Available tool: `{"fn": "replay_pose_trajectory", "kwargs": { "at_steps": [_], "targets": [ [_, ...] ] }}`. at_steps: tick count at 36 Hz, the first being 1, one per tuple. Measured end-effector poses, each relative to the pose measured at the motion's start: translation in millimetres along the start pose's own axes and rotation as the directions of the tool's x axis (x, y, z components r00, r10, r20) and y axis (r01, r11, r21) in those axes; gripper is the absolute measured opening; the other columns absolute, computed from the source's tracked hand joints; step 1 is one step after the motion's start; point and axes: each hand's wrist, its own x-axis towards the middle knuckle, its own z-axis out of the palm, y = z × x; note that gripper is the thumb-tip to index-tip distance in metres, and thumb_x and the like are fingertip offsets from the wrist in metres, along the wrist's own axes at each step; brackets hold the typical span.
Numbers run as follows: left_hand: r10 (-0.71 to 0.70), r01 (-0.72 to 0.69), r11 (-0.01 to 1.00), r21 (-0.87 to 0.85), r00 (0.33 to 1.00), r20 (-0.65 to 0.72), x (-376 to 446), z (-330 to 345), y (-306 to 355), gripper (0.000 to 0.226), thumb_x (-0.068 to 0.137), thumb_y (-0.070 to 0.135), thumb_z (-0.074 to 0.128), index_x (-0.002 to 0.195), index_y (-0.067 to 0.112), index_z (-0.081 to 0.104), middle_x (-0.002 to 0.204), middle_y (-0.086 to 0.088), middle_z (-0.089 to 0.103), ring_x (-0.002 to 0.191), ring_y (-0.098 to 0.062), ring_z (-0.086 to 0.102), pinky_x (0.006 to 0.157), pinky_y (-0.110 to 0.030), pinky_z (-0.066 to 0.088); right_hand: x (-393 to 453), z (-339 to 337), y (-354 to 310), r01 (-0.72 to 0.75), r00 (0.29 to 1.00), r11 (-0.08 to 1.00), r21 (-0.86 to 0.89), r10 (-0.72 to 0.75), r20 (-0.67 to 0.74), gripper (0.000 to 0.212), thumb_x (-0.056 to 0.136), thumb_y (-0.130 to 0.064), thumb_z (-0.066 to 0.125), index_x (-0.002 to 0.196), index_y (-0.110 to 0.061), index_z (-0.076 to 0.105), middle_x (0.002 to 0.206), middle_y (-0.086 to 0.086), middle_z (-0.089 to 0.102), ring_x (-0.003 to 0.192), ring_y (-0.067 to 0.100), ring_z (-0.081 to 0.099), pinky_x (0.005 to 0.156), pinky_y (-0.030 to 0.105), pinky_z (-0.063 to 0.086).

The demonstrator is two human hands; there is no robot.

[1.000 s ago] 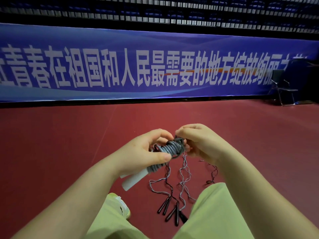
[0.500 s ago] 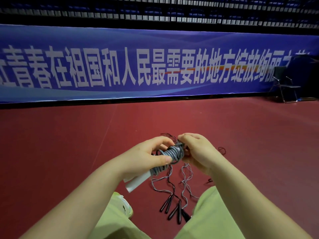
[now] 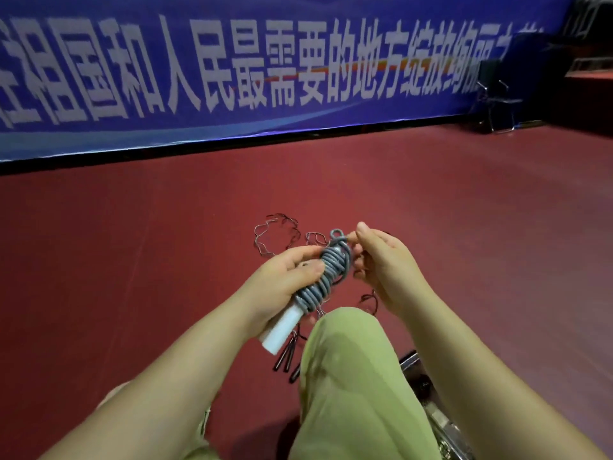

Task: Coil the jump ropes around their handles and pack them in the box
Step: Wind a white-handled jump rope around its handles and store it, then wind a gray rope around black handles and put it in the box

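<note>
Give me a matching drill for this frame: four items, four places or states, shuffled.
Items:
1. grey rope
2. white handle
3. black handles
4. folding chair

Places or states:
A. by the banner, far right
B. lying on the red floor beside the knee
C. coiled round a handle
D. sticking out below the left hand

Pairs: 1-C, 2-D, 3-B, 4-A

Blue banner — "国和人民最需要的地方绽放"
</note>
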Motion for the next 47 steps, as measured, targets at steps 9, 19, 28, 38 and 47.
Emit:
{"fn": "replay_pose_trajectory", "kwargs": {
  "at_steps": [9,19,28,38,47],
  "targets": [
    [0.009,-0.020,0.997,-0.070,0.988,-0.153,113.5,63.0,-55.0,0.024,0.100,0.014,0.044,0.101,0.030,0.061,0.089,0.013,0.070,0.077,0.002,0.064,0.068,-0.015,0.050,36.3,-68.3,57.9,-0.090,0.978,0.995,0.037,0.096,-0.185,0.039,0.094,-0.049,0.047,0.103,-0.015,0.063,0.092,0.001,0.064,0.078,0.015,0.057,0.072,0.035,0.046],
    [-0.420,0.399,0.904,0.156,0.896,0.145,230.2,165.5,-184.0,0.087,0.071,0.084,0.037,0.137,0.030,0.051,0.149,0.003,0.042,0.142,-0.013,0.030,0.119,-0.042,0.018,45.4,-188.6,183.4,-0.279,0.842,0.930,0.241,0.357,-0.404,0.049,0.087,-0.050,0.053,0.133,-0.032,0.049,0.131,-0.002,0.061,0.118,0.019,0.060,0.104,0.051,0.044],
    [-0.649,0.337,0.662,0.669,0.705,0.287,264.2,216.5,-286.8,0.051,0.105,0.037,0.014,0.153,0.020,0.014,0.161,0.001,0.010,0.148,-0.012,0.004,0.120,-0.036,0.000,29.1,-269.4,307.1,-0.487,0.555,0.820,0.301,0.557,-0.618,0.048,0.095,-0.019,0.059,0.140,-0.015,0.043,0.124,0.004,0.060,0.107,0.017,0.062,0.095,0.034,0.048],
    [-0.776,0.369,0.524,0.768,0.578,0.252,271.0,201.7,-334.2,0.052,0.103,0.048,0.024,0.147,0.023,0.038,0.156,-0.001,0.031,0.145,-0.020,0.021,0.120,-0.035,0.012,12.7,-316.1,408.8,-0.743,0.212,0.580,0.333,0.677,-0.705,0.061,0.090,-0.028,0.065,0.141,-0.009,0.038,0.116,0.011,0.059,0.084,0.021,0.061,0.063,0.027,0.047],
    [-0.815,0.283,0.442,0.851,0.522,0.249,281.8,187.9,-339.0,0.063,0.095,0.060,0.017,0.150,0.031,0.028,0.160,0.007,0.019,0.147,-0.023,0.010,0.118,-0.036,0.004,23.5,-311.9,433.9,-0.770,0.212,0.560,0.304,0.675,-0.707,0.067,0.090,-0.031,0.065,0.146,-0.011,0.033,0.136,0.011,0.050,0.108,0.023,0.054,0.101,0.043,0.045]
  ]
}}
